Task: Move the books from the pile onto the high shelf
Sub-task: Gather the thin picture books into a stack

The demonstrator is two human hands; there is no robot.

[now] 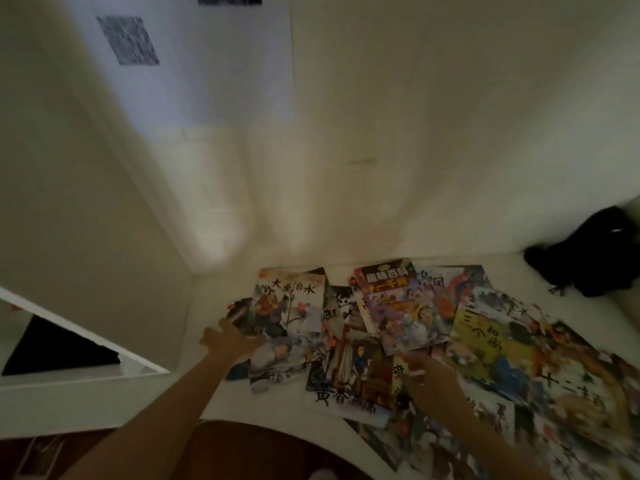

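Note:
Several thin picture books lie spread in a loose pile (398, 327) on a white surface against the wall. A pale book with black brush lettering (291, 303) lies at the pile's left end. My left hand (230, 341) reaches to the left edge of the pile, fingers spread, touching the corner of a dark book under it. My right hand (426, 372) rests on the middle of the pile, below a colourful book with a red title band (398, 303); its fingers curl on the covers, and whether they grip one is unclear. No high shelf is in view.
A black bag (595, 258) sits at the far right on the white surface (277, 410). A white ledge with a dark opening (62, 351) is at the left. Paper sheets with grey printed squares (128, 39) hang on the wall above.

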